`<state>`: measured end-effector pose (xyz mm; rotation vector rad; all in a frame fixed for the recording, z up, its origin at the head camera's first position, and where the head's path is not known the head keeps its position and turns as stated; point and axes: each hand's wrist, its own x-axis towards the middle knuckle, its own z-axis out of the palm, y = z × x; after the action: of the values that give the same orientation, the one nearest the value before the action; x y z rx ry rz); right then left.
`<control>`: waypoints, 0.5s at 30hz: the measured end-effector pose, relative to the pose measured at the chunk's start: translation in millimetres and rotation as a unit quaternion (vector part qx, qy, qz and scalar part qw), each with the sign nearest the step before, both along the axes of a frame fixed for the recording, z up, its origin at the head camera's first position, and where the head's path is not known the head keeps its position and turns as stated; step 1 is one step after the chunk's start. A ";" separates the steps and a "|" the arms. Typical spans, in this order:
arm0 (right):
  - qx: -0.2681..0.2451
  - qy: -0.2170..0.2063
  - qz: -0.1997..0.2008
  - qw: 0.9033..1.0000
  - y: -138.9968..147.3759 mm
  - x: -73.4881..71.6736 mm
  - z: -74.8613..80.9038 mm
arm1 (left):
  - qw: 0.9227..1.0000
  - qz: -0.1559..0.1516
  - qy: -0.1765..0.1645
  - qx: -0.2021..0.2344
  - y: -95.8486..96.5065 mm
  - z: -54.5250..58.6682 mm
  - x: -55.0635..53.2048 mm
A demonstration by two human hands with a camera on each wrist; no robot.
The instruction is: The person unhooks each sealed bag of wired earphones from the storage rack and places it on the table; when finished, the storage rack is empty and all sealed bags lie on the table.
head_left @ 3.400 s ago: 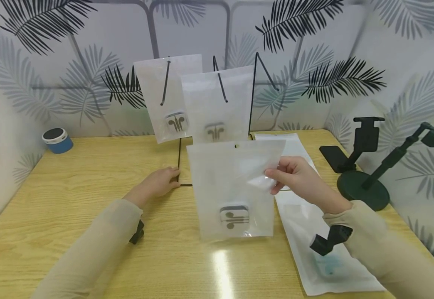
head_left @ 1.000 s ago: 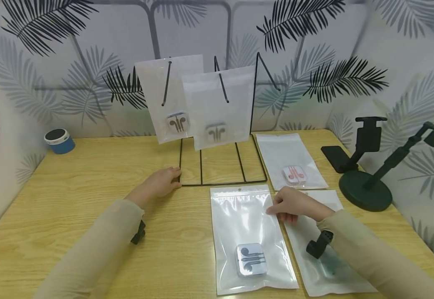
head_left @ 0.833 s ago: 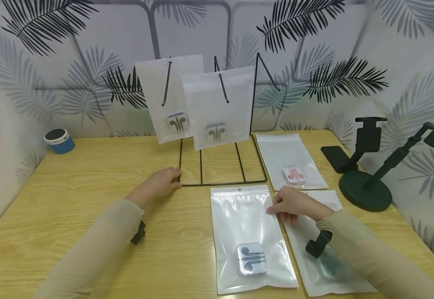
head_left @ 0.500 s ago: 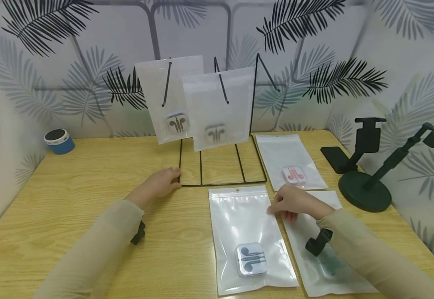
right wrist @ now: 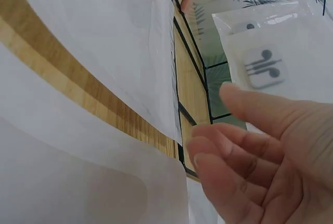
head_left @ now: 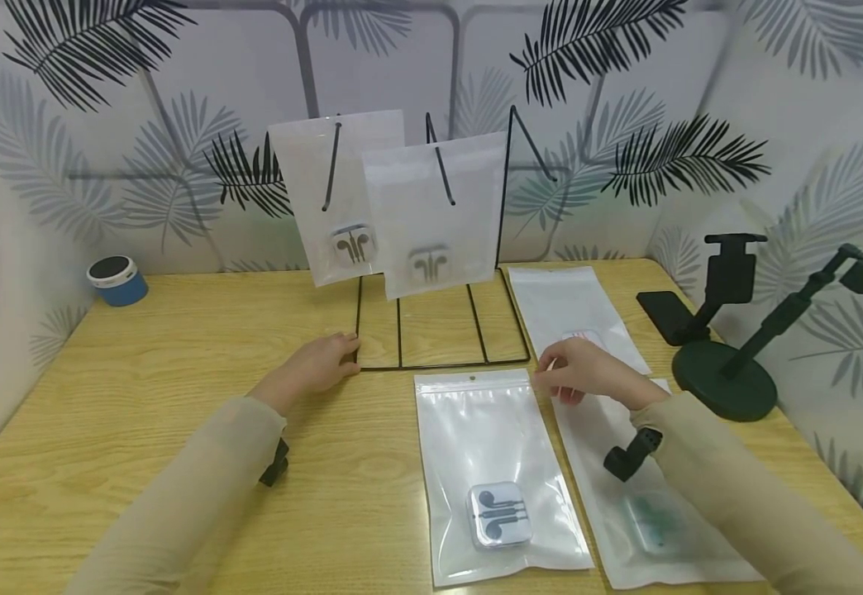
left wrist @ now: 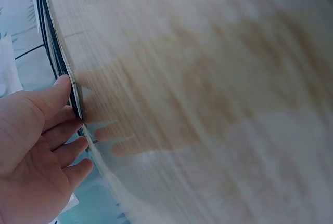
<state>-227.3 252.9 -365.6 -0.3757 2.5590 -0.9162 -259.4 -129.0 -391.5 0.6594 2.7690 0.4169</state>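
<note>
My left hand (head_left: pixel 318 364) pinches the left front corner of a black wire display rack (head_left: pixel 442 366), with thumb and fingertips at the wire in the left wrist view. My right hand (head_left: pixel 580 372) hovers by the top right corner of a white zip pouch (head_left: pixel 476 438) and holds nothing. Its fingers are loosely bent in the right wrist view. Through the pouch shows a square earphone case (head_left: pixel 499 515). Under my right forearm lies another pouch (head_left: pixel 603 463) with a greenish item inside. A third pouch (head_left: pixel 561 302) lies beyond the hand, its earphone case partly hidden.
Two pouches with earphones, a left one (head_left: pixel 335 182) and a nearer one (head_left: pixel 439 207), hang from the rack's hooks. A dark stand (head_left: pixel 725 380) and a phone (head_left: pixel 662 316) are at the right. A blue round container (head_left: pixel 117 283) stands back left.
The right hand has laid the pouch it held up before the rack flat on the table, let go of it and shifted slightly away from the body. My left hand stays at the rack's corner.
</note>
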 end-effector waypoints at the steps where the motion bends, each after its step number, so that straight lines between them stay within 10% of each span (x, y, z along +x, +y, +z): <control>1: -0.014 -0.002 -0.004 1.000 -0.5 -3.0 -0.4 | 1.000 0.000 0.000 0.000 -0.1 0.0 -0.2; 15: -0.087 0.013 0.019 0.996 -15.9 -48.4 -24.9 | 1.000 -0.003 0.001 -0.004 -0.7 -0.7 -1.6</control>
<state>-275.7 237.0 -390.5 -0.4881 2.4927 -1.1296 -261.0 -129.7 -392.2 0.6659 2.7687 0.4053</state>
